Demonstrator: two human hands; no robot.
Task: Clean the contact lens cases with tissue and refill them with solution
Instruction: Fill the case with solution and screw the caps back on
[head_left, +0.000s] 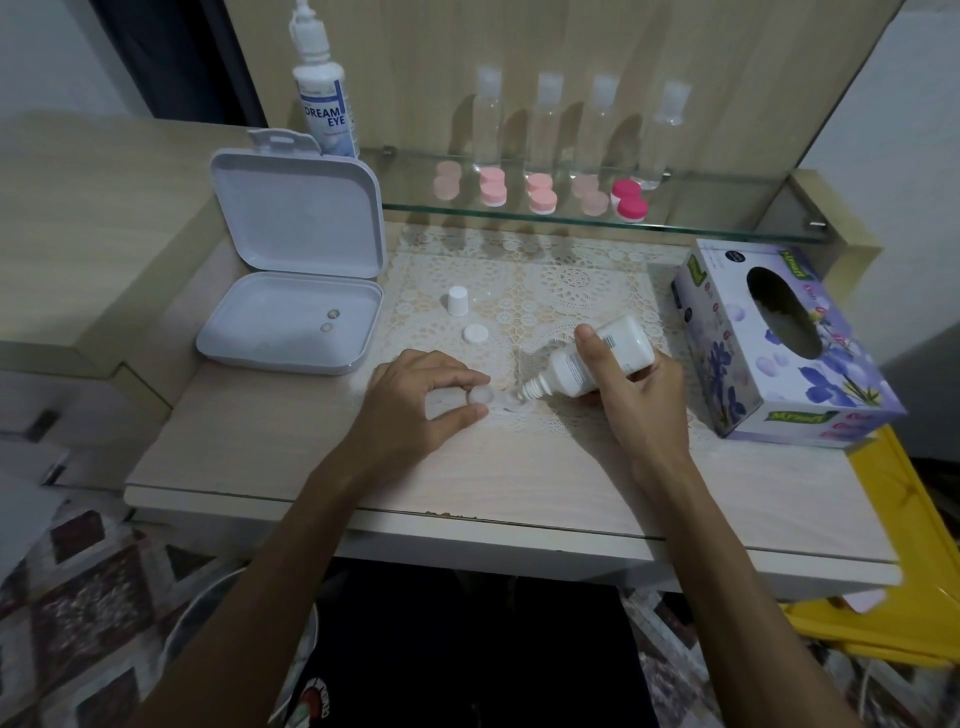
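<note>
A clear contact lens case (491, 397) lies on the lace mat (545, 291) near the table's front. My left hand (415, 397) pinches its left well between thumb and fingers. My right hand (631, 395) grips a white solution bottle (597, 361), tipped down to the left with its nozzle over the case's right well. A loose white lid (475, 333) and the bottle's white cap (457, 300) sit on the mat behind. The tissue box (779, 348) stands at the right.
An open white plastic box (291, 291) with two lenses inside stands at the left. A glass shelf (597, 221) at the back carries several pink lens cases, several clear bottles and a larger Dream Eye bottle (324, 98). A yellow object (904, 519) lies right of the table.
</note>
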